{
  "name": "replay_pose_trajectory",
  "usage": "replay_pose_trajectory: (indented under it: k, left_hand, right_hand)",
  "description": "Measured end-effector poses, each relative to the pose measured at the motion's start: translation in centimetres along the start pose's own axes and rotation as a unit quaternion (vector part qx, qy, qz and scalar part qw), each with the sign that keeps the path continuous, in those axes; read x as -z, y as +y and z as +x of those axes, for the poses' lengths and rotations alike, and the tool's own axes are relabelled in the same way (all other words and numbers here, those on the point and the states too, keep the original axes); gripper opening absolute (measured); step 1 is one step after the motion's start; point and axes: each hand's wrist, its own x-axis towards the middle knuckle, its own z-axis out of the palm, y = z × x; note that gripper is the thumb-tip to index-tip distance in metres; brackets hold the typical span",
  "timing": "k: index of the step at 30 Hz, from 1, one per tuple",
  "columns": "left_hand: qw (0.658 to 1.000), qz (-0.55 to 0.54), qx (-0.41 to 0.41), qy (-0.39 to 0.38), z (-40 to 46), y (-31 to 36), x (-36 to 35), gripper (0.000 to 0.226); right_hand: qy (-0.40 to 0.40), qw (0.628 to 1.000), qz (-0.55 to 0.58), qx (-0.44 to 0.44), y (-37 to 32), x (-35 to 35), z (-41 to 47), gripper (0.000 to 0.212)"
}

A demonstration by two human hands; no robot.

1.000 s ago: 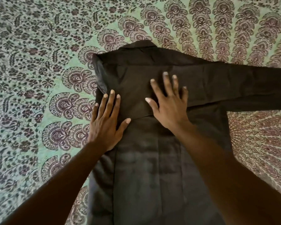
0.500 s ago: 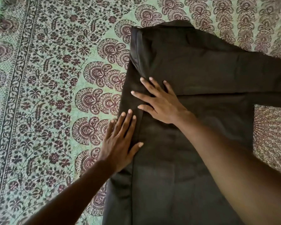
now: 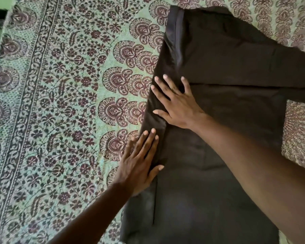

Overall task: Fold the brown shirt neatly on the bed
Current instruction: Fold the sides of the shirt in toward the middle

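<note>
Brown shirt lies flat on the bed, filling the side from 12 o'clock round to 6 o'clock. Under it the bed cover is the biggest thing here, pale green with dark red flowers and fan shapes, and it spreads out toward 9 o'clock. The shirt's left edge is folded over, so a long straight fold runs from 12 o'clock down to 6 o'clock. One sleeve stretches across the top part and goes out of view at 3 o'clock. A tiny strip of green wall and something dark sits at 10 o'clock. The right hand lies flat near the middle, fingers spread wide, pressing down on the shirt by the folded edge, fingertips pointing to 10 o'clock. The left hand is just below it at 7 o'clock, flat too, fingers close together and thumb out, lying half on the folded edge and half on the cover. The two hands are near but not touching.
</note>
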Motion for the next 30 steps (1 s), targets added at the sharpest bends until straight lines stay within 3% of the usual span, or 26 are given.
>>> replay_pose_trajectory:
  k: [6,11,15,17,21,24,26,28,30]
  left_hand:
    - [1.000,-0.028,-0.004,-0.009,-6.5,0.6,-1.7,0.077]
    - [0.999,-0.019,-0.033,0.018,-10.0,0.8,-2.6,0.077]
    - [0.998,-0.031,-0.053,0.034,-11.7,0.7,-3.3,0.073]
    - [0.997,-0.039,-0.062,0.039,-11.9,0.5,-3.3,0.070]
    - [0.994,-0.063,-0.066,0.058,-12.2,-0.2,-3.3,0.064]
    - [0.987,-0.108,-0.050,0.107,-12.6,-0.6,-3.3,0.055]
    - [0.975,-0.173,0.002,0.137,-12.5,0.1,-2.9,0.049]
    - [0.947,-0.269,0.089,0.153,-12.7,1.0,-2.1,0.043]
    - [0.903,-0.370,0.171,0.138,-12.2,1.5,-1.2,0.035]
  right_hand:
    - [-0.020,0.994,-0.034,0.106,-4.4,-0.7,-4.2,0.073]
    - [-0.011,0.999,0.016,-0.031,-5.7,-0.1,-5.3,0.079]
    - [-0.023,0.992,-0.038,0.117,-8.9,-1.3,-8.2,0.083]
    - [-0.021,0.989,-0.029,0.142,-9.4,-1.2,-9.4,0.079]
    - [-0.013,0.999,0.050,-0.018,-9.9,-0.8,-10.4,0.073]
    - [-0.010,0.995,0.096,-0.002,-10.8,-1.3,-11.1,0.069]
    - [0.063,0.984,0.165,-0.012,-11.2,-1.4,-11.5,0.059]
    - [0.159,0.940,0.281,-0.108,-12.4,-0.9,-11.7,0.047]
    - [0.186,0.865,0.369,-0.285,-13.4,0.3,-11.5,0.045]
